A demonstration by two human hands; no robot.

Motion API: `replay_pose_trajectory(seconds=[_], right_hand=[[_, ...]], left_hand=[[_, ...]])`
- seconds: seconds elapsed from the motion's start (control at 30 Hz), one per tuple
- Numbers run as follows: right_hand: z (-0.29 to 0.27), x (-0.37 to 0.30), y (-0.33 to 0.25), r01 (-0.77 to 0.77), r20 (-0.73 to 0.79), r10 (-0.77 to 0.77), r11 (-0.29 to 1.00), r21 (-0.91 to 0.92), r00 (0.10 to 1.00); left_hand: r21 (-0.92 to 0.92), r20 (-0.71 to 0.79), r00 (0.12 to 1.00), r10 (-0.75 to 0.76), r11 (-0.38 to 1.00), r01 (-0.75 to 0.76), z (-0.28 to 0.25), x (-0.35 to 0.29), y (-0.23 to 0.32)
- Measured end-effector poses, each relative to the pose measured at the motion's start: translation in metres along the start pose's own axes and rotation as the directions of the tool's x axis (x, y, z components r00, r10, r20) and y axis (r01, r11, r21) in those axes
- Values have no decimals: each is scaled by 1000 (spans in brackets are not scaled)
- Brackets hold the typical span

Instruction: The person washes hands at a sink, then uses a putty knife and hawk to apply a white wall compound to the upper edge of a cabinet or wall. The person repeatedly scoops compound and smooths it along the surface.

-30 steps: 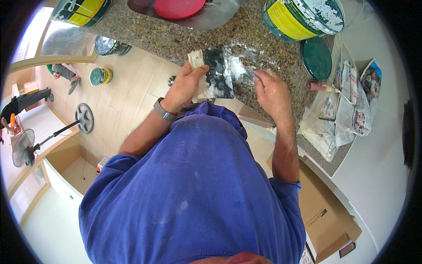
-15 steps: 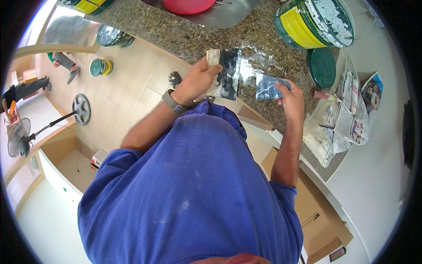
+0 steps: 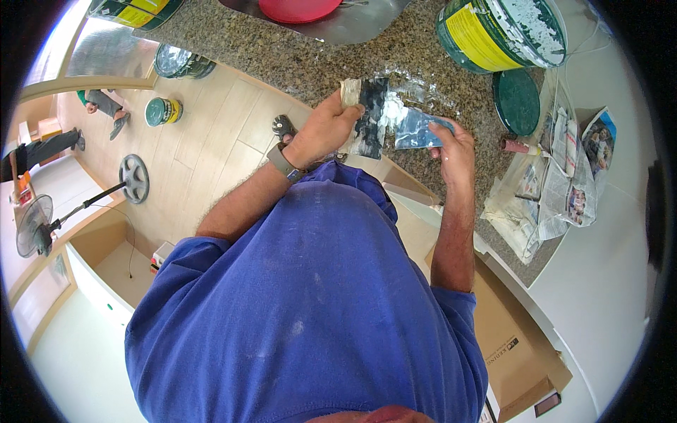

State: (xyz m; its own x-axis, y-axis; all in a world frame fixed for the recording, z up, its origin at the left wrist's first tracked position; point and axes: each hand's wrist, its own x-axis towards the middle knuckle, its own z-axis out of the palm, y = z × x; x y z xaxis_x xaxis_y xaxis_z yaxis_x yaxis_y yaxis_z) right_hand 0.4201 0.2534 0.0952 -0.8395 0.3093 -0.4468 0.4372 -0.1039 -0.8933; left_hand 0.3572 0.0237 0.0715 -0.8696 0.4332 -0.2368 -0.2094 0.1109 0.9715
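My left hand (image 3: 321, 134), with a watch on its wrist, is closed round the cream-coloured end of a wide putty knife (image 3: 370, 123). The knife's dark blade is smeared white. A lump of white putty (image 3: 392, 114) clings to the blade's right edge. My right hand (image 3: 455, 149) pinches a flat blue-grey scraper (image 3: 415, 132) between thumb and fingers. The scraper's left edge meets or nearly meets the putty; exact contact I cannot tell. Both tools are above the speckled granite countertop (image 3: 303, 67), which has white smears beyond them.
An open green-and-yellow bucket (image 3: 476, 35) streaked white stands at the far right, its green lid (image 3: 515, 103) nearby. Newspaper (image 3: 582, 176) and a small roller (image 3: 520, 147) lie on the right. A red plate (image 3: 300, 7) is in the sink. Leftward are a fan (image 3: 35, 225) and people.
My right hand has brought the scraper left, closer to the putty knife. The putty is now a thicker lump at the blade's edge. My left hand has shifted slightly right.
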Motion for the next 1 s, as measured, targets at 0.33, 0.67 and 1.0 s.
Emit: replay_pose_trajectory(seconds=[0.33,0.67,1.0], right_hand=[[7,9,1,-21,66,15,996,89,998],[8,12,8,-105,100,66,881,462,993],[-8,-8,-40,200,29,-218,935,292,976]], left_hand=[[86,4,996,-93,992,92,0,-2,19],[340,-38,995,97,937,-78,9,-14,39],[-191,-19,998,66,979,-69,-3,-1,26]])
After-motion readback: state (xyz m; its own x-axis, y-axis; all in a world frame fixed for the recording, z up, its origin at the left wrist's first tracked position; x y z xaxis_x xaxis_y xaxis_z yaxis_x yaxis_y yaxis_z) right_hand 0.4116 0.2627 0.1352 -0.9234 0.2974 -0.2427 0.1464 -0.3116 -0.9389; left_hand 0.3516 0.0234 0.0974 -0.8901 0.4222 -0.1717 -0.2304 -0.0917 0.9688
